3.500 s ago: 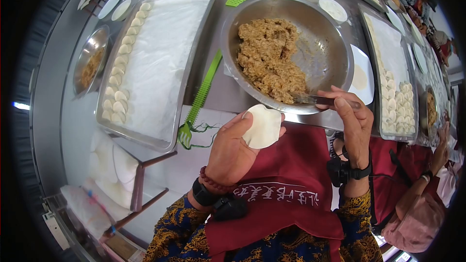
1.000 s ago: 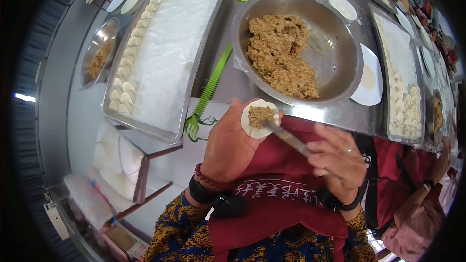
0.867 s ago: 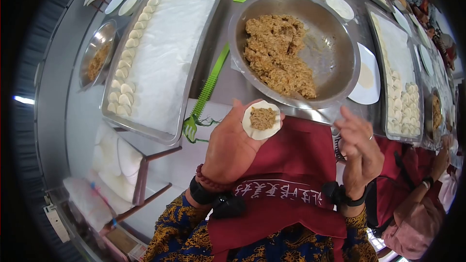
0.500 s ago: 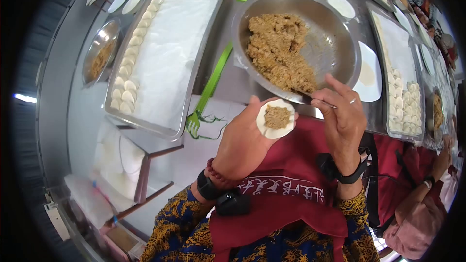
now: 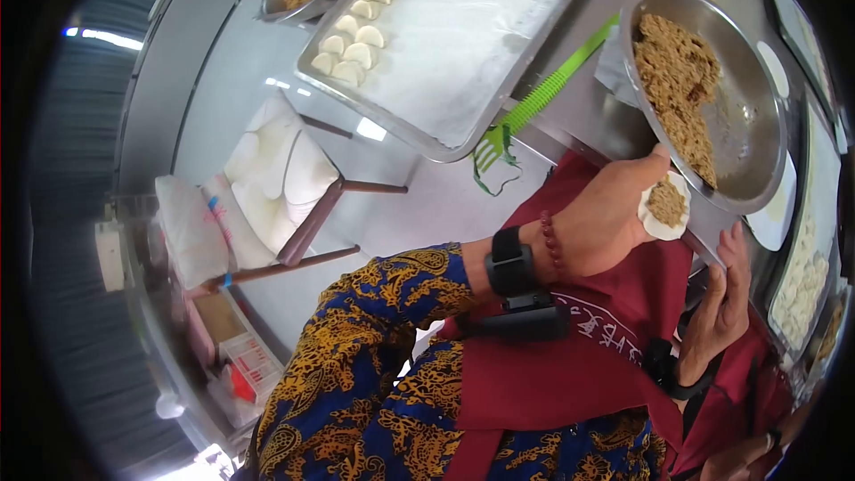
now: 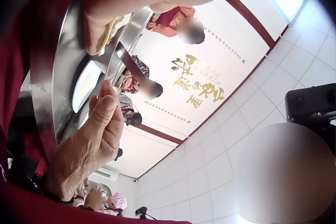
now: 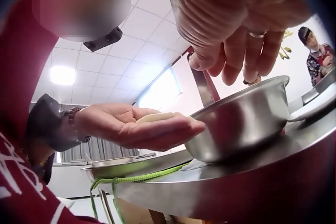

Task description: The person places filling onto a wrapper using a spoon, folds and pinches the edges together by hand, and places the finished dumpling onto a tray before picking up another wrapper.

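Note:
A round dough wrapper (image 5: 654, 225) topped with a brown lump of filling (image 5: 666, 203) lies on my left hand (image 5: 606, 209), close to the near side of the steel mixing bowl (image 5: 773, 138). In the right wrist view the left palm faces up, its fingers fairly straight under the wrapper (image 7: 155, 117). Beside the bowl's near rim, my right hand (image 5: 723, 294) is raised with its fingers loosely extended, and nothing shows in its grip. Seen in the right wrist view, its fingers hang downward above the bowl (image 7: 247, 121).
A paper-lined tray (image 5: 463, 62) bears folded dumplings (image 5: 361, 55) along one side. Next to it lies a green plastic fork-ended stick (image 5: 543, 93). A white plate (image 5: 777, 214) sits beside the bowl, with another tray (image 5: 815, 214) beyond. A cushioned chair (image 5: 280, 165) stands at left.
The wrapper was bare at first, then received filling from a spreader-like tool in my right hand. That hand has left the tool and drawn back from the bowl. The head view has swung left.

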Demonstrator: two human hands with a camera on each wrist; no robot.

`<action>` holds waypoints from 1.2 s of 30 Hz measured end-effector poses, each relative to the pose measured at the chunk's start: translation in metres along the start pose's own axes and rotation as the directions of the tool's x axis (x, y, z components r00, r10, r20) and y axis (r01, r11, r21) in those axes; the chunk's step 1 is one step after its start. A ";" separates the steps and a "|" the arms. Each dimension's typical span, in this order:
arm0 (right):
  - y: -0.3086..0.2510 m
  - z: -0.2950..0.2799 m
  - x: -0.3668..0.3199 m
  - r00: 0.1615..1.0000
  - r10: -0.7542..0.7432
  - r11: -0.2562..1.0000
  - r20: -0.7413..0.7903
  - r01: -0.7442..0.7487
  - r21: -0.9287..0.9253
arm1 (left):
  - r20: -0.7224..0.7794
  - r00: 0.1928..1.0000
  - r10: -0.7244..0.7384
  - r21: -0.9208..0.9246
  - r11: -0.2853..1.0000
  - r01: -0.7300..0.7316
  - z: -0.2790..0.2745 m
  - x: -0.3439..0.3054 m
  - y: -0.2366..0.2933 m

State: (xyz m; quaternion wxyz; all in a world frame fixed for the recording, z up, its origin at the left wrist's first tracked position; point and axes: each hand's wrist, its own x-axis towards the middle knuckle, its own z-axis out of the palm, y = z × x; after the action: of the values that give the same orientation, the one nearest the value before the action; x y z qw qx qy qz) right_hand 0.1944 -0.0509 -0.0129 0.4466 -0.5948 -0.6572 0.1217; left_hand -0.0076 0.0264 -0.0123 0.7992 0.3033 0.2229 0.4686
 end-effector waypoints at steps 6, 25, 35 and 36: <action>-0.020 0.001 0.007 0.992 -0.060 0.996 0.110 0.067 -0.055 | -0.045 0.994 -0.100 -0.062 0.993 0.097 0.003 -0.006 0.001; -0.015 -0.001 0.014 0.958 -0.149 0.984 0.245 0.121 0.128 | 0.012 0.920 -0.391 -0.427 0.830 0.358 0.023 -0.015 0.001; -0.014 0.002 0.011 0.978 0.020 0.950 0.206 -0.083 0.300 | 0.024 0.936 -0.350 -0.117 0.929 0.351 0.031 -0.021 0.002; -0.012 0.004 0.010 0.979 0.026 0.951 0.201 -0.087 0.297 | 0.033 0.943 -0.332 -0.043 0.942 0.333 0.032 -0.022 0.002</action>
State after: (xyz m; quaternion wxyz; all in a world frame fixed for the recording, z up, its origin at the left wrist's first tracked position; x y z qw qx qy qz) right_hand 0.1845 -0.0440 -0.0024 0.4628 -0.5228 -0.6537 0.2919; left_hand 0.0013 -0.0016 0.0132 0.8765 0.2480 0.2495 0.3285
